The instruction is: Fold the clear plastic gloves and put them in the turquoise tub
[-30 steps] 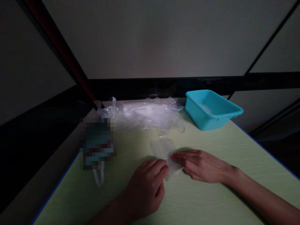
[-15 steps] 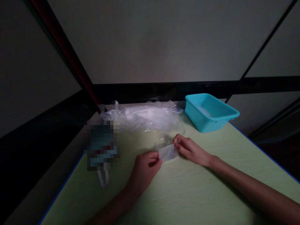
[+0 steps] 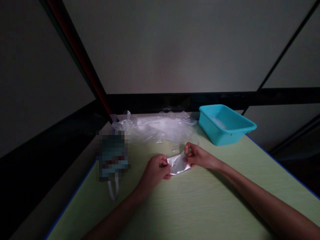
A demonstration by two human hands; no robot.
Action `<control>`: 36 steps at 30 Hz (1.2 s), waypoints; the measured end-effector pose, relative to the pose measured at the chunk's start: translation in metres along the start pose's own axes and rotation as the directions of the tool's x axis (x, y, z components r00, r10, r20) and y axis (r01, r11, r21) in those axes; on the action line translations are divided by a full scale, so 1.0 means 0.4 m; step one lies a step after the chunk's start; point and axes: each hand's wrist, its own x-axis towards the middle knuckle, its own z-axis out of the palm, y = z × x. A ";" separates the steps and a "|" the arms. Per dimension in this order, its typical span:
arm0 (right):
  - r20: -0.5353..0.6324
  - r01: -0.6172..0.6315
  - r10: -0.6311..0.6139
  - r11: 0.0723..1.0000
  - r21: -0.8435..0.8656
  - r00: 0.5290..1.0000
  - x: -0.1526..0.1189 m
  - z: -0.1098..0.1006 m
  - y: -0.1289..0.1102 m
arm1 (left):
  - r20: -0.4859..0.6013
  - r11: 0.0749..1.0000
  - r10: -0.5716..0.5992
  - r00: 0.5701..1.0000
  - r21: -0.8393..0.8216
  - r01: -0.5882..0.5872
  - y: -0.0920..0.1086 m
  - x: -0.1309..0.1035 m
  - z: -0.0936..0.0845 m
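A small clear plastic bag (image 3: 178,164) is stretched between my two hands, just above the table's middle. My left hand (image 3: 157,170) pinches its left edge between thumb and fingers. At the bag's right end, my right hand (image 3: 196,155) grips the upper corner with thumb and fingertips. Light glints off the plastic, and I cannot make out anything inside. Behind my hands lies a heap of clear plastic bags (image 3: 162,128) along the table's back edge.
A turquoise plastic basin (image 3: 225,130) stands at the back right with something whitish inside. On the left lies a blurred-out greenish item (image 3: 113,155) with a white loop strap (image 3: 113,188). The pale green table (image 3: 190,206) has blue edging and meets a panelled wall (image 3: 170,50).
The bag has turned its face and now shines more brightly. My left hand's fingers have shifted along the bag's left edge. The whole view has moved slightly.
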 end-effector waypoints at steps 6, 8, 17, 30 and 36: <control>-0.037 0.008 -0.006 0.999 0.053 0.999 0.009 0.009 0.010 | -0.021 1.000 -0.019 1.000 -0.001 0.019 0.002 0.001 -0.005; -0.057 0.017 -0.014 0.999 0.050 0.998 0.010 0.012 0.010 | -0.025 1.000 -0.017 1.000 0.007 0.017 0.003 0.000 -0.007; -0.109 0.007 -0.003 0.999 0.036 0.994 0.016 0.012 0.012 | -0.043 0.998 0.041 0.998 0.049 -0.039 0.006 -0.013 -0.015; -0.122 -0.059 0.071 0.993 0.103 0.990 0.009 -0.003 0.003 | -0.035 0.993 0.107 0.994 0.046 -0.106 -0.014 -0.008 -0.015; -0.114 -0.046 0.049 0.999 0.026 0.992 0.008 -0.012 -0.004 | -0.034 0.987 0.146 0.989 0.066 -0.144 -0.017 -0.006 -0.014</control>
